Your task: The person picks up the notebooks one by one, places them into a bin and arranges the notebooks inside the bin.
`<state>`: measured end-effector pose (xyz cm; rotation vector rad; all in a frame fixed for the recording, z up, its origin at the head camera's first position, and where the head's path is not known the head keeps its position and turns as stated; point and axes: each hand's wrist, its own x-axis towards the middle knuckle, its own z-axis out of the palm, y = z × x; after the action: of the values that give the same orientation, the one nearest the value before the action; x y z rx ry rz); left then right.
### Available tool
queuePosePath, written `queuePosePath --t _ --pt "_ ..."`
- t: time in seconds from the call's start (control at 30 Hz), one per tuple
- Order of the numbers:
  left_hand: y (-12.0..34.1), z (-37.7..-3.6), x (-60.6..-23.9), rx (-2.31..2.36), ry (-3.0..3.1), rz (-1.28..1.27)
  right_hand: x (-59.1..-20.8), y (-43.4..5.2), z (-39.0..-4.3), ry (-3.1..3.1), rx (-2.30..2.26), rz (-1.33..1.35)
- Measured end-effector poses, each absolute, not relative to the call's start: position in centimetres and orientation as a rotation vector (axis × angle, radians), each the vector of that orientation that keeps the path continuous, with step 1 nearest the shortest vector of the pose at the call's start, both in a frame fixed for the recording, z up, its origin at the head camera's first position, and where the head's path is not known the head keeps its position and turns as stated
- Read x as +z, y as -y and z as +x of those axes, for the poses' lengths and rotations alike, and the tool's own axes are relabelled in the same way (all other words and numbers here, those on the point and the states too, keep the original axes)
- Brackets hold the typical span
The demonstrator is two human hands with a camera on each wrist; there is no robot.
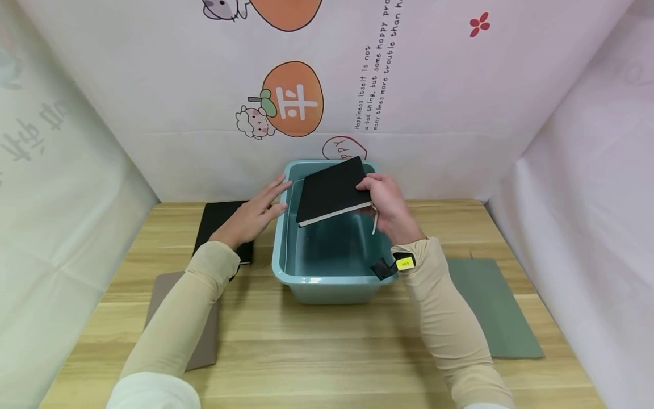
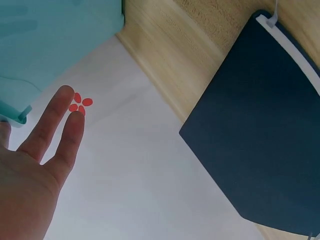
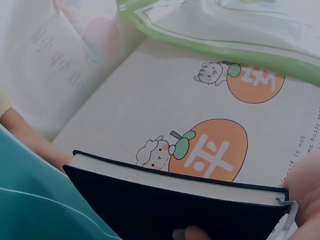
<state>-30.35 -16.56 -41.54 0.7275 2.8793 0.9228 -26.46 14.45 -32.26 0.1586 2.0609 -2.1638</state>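
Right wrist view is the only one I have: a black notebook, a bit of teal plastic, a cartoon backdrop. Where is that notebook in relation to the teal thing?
Observer: The black notebook is held tilted above the open teal tub, not resting in it; the right hand grips its right edge.
Operator: And the other hand?
Observer: The left hand is flat, fingers straight, reaching to the tub's left rim. It holds nothing.
Operator: Any more books around?
Observer: Yes. A second black notebook lies on the wooden table left of the tub, partly under the left forearm.
Operator: Anything to the right?
Observer: A flat green pad lies on the table right of the tub.
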Motion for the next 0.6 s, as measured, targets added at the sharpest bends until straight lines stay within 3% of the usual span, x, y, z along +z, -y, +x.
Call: queuePosePath --t 0.6 --pt "16.3 -30.0 -41.35 0.933 -2.862 0.716 -33.02 -14.23 -26.58 -2.098 -2.073 0.201"
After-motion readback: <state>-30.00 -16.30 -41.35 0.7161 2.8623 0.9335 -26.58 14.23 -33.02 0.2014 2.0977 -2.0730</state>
